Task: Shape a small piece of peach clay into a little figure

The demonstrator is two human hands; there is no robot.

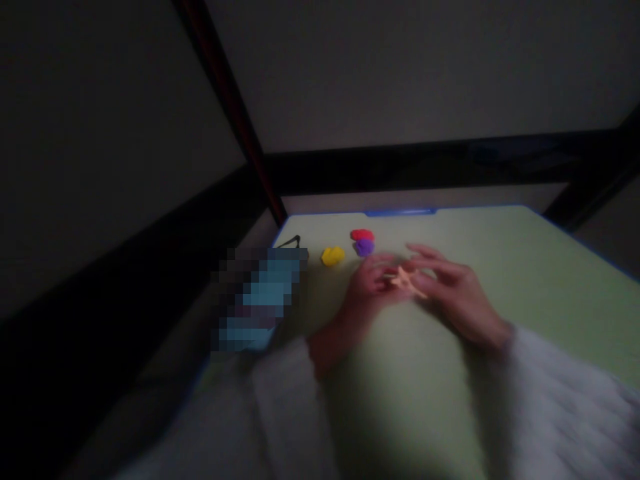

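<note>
Both my hands meet over a pale green table (525,280) in dim light. My left hand (367,283) and my right hand (453,293) pinch a small orange piece (406,280), which looks like soft clay with thin arms. The right hand's outer fingers stretch out above it. Just beyond the hands lie a yellow lump (333,256), a red lump (362,235) and a purple lump (365,247). White sleeves cover both forearms.
A blurred-out blue and dark object (260,300) lies at the table's left edge, with a dark cord (293,241) behind it. A blue clip or handle (400,212) sits on the far edge. Dark frame bars and a grey wall stand behind.
</note>
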